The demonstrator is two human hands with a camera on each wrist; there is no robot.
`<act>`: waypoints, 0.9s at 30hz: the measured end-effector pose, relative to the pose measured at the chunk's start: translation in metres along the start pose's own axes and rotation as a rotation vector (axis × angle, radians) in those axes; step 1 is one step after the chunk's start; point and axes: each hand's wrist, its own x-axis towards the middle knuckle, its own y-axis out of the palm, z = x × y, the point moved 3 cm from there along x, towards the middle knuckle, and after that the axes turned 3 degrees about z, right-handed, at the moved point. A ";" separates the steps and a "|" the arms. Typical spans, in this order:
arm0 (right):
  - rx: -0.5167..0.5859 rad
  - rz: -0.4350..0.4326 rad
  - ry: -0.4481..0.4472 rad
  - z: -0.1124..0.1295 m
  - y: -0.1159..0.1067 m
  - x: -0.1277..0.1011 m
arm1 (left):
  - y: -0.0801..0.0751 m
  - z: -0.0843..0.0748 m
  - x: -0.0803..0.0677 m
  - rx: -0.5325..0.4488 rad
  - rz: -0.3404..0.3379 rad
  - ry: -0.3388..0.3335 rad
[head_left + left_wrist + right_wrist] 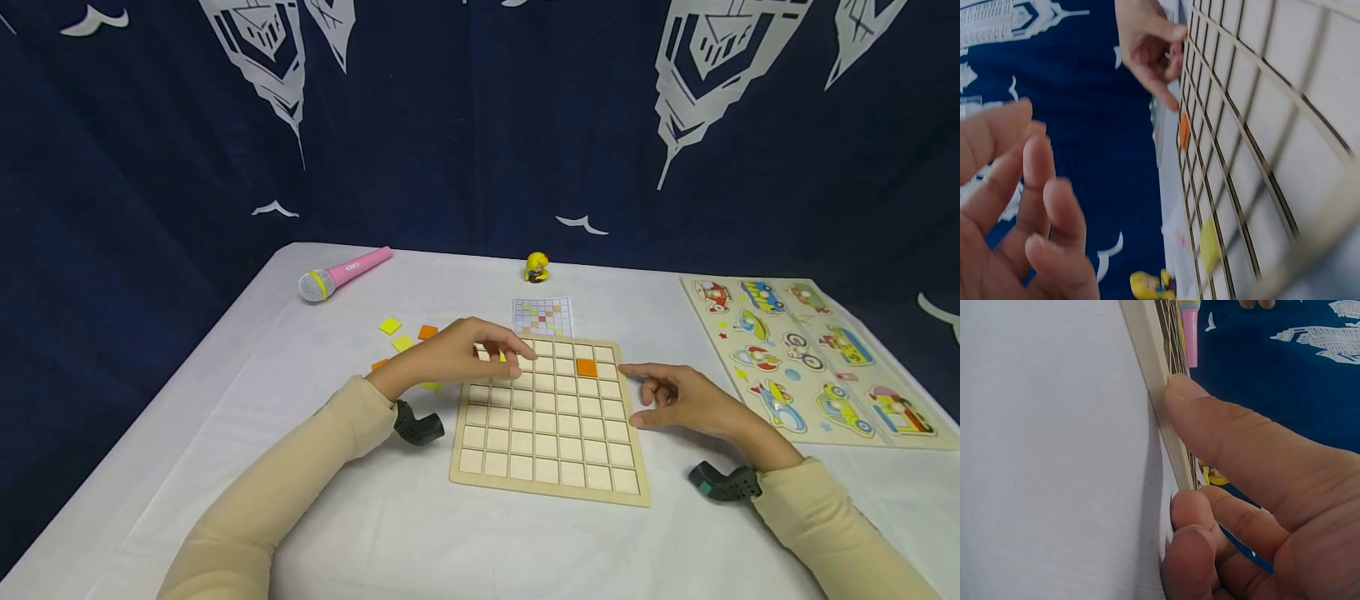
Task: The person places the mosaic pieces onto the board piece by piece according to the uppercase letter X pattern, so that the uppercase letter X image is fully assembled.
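Note:
A wooden grid board [551, 493] lies flat on the table. An orange square tile [587, 367] sits in one of its upper right cells, and a yellow square tile [1210, 247] shows in another cell in the left wrist view. Over the upper left of the board hovers my left hand [468, 354], fingers loosely bent and parted, with nothing seen between them. My right hand [686, 402] rests at the board's right side, its thumb [1188, 390] against the rim and its index finger stretched to the edge farther up. Its other fingers are curled beside the board.
Several yellow and orange tiles, such as a yellow one [389, 326], lie left of the board, partly behind my left arm. A printed pattern card [542, 317] touches its far edge. Beyond are a toy figure [536, 267] and pink microphone [348, 272]; a picture puzzle [772, 375] lies right.

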 end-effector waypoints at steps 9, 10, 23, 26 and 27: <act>-0.006 0.001 0.022 0.000 -0.001 0.000 | -0.024 0.025 -0.029 0.012 0.036 -0.087; -0.007 0.002 0.022 0.000 -0.001 0.000 | -0.027 0.028 -0.032 0.014 0.043 -0.097; -0.005 0.004 0.026 0.001 0.000 0.000 | -0.049 0.055 -0.052 0.093 0.107 -0.241; 0.003 0.007 0.027 0.002 0.000 0.000 | -0.049 0.059 -0.054 0.126 0.105 -0.283; 0.005 0.007 0.028 0.003 0.000 -0.001 | -0.048 0.060 -0.055 0.140 0.101 -0.296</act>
